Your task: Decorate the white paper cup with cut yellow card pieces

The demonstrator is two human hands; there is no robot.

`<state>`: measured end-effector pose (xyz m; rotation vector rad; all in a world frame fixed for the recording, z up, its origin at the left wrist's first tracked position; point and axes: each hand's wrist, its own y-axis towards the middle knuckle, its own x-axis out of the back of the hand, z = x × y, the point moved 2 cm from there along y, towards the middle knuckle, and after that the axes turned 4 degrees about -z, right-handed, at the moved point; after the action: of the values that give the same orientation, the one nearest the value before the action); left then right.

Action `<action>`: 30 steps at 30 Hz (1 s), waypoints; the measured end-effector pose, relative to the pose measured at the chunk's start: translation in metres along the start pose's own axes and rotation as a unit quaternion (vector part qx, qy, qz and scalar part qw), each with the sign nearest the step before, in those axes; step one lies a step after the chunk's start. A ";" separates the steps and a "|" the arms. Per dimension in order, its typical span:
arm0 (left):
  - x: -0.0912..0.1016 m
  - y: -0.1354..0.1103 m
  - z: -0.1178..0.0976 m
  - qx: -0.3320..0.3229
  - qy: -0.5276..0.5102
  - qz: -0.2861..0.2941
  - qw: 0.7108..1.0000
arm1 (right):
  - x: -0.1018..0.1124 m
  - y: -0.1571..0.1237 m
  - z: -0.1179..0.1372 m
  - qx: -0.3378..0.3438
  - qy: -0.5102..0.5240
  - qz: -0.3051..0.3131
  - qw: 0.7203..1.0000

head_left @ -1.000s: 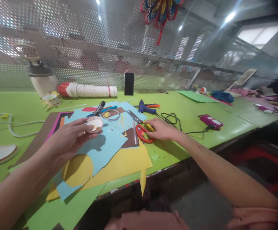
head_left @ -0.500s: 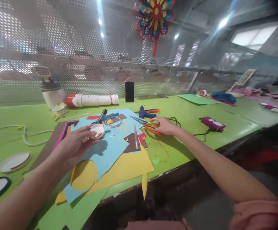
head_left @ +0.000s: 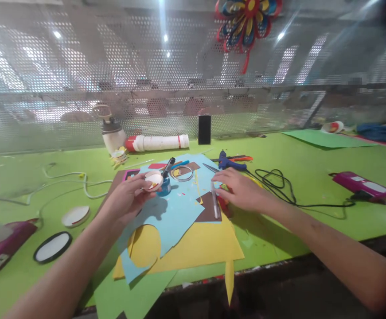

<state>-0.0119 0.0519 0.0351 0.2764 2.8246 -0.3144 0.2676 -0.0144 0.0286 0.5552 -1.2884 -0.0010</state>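
My left hand [head_left: 128, 198] is closed on a small white round cup [head_left: 153, 180], lifted just above the blue paper [head_left: 179, 206]. My right hand [head_left: 241, 191] lies on the papers with its fingers curled over the red-handled scissors [head_left: 210, 168]; only the blade tip and a bit of red handle show. A clear pen [head_left: 215, 202] lies on a brown paper piece [head_left: 208, 212] by my right fingertips. Yellow paper [head_left: 199, 246] with a cut-out circle lies under the blue sheet.
A blue glue gun [head_left: 230, 163], black cable [head_left: 275, 179] and magenta device [head_left: 362, 184] lie to the right. A marker [head_left: 168, 167], wire ring [head_left: 183, 173], stacked cups [head_left: 159, 142], phone [head_left: 204, 129] and bottle [head_left: 113, 135] are behind. White discs [head_left: 76, 215] lie left.
The view has swung left and closer. My right hand moved left with the scissors toward the pen and brown piece. My left hand keeps hold of the white cup.
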 end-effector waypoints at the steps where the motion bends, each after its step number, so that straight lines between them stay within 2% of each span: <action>1: 0.000 -0.001 -0.002 -0.015 -0.004 0.002 1.000 | -0.004 0.006 0.012 0.041 0.013 0.021 0.999; 4: -0.001 -0.002 -0.005 -0.057 -0.015 0.008 0.998 | -0.018 0.019 0.033 0.103 0.007 0.080 0.991; 7: 0.000 -0.002 -0.006 -0.060 -0.030 -0.005 0.998 | -0.030 0.022 0.030 0.097 -0.006 0.107 0.989; 9: 0.000 -0.001 -0.005 -0.056 -0.034 -0.012 0.998 | -0.032 0.020 0.022 0.082 0.010 0.100 0.992; 13: 0.001 0.001 -0.003 -0.062 -0.036 -0.012 0.997 | -0.029 0.019 0.011 0.049 0.056 0.032 0.997; 16: 0.001 0.003 -0.002 -0.062 -0.049 -0.014 0.997 | -0.031 0.024 0.019 0.075 0.062 0.016 0.995; 20: 0.001 0.003 -0.001 -0.055 -0.050 -0.005 0.997 | -0.043 0.028 0.040 0.137 0.028 0.092 0.986; 23: 0.003 0.003 -0.002 -0.057 -0.055 -0.014 0.997 | -0.050 0.026 0.046 0.153 0.016 0.125 0.980; 25: 0.004 0.003 -0.002 -0.062 -0.068 -0.026 0.995 | -0.049 0.023 0.043 0.146 0.026 0.109 0.983; 30: 0.004 0.005 -0.001 -0.056 -0.080 -0.036 0.995 | -0.039 0.020 0.031 0.099 0.061 0.016 0.993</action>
<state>-0.0152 0.0578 0.0337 0.1195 2.6866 -0.1841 0.2221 0.0031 0.0061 0.6936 -1.1844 0.1863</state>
